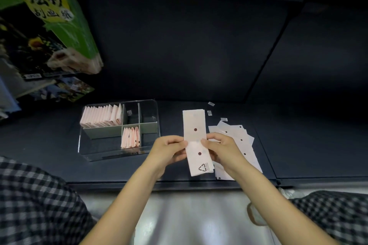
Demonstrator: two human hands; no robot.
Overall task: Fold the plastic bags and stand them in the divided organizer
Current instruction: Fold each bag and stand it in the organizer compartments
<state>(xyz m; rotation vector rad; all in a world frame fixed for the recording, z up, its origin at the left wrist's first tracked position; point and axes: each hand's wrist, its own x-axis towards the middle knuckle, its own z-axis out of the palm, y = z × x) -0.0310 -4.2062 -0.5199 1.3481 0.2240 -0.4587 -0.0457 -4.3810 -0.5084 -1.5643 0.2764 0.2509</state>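
A long white plastic bag [194, 125], folded into a narrow strip with two dark dots and a recycling mark, lies lengthwise on the dark shelf. My left hand [169, 149] pinches its left edge near the middle. My right hand [219, 148] pinches the right edge opposite. The clear divided organizer [93, 156] stands to the left. Its back-left compartment holds a row of folded pink-white bags [101, 115] standing upright. The front-middle compartment holds several more folded bags [130, 137].
A loose pile of flat white bags [243, 141] lies right of the strip, partly under my right hand. Small labels [209, 113] sit behind it. Green and dark product boxes [49, 26] stand at the left. The shelf's front edge [179, 183] runs below my wrists.
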